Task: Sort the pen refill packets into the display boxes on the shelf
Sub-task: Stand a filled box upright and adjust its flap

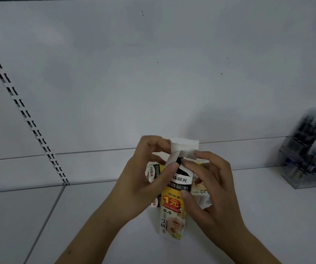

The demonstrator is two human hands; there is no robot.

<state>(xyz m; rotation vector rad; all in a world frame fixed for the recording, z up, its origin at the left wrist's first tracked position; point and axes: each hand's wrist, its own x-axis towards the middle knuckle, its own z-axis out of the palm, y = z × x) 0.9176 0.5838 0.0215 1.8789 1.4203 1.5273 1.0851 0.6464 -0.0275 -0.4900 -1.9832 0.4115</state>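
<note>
A white shelf (248, 216) carries a clear rack of pens (311, 149) at far right. At centre, a yellow-and-black carton (174, 204) stands upright, its white top flaps (184, 147) raised. The left hand (145, 180) pinches a flap; the right hand (208, 183) closes around the carton's upper side.

Reached in from the near edge on bare forearms, converging at centre. Left hand (145, 180) curled, thumb and forefinger pinched together. Right hand (208, 187) opposite, fingers bent inward, fingertips (186, 163) nearly touching the left's.
</note>
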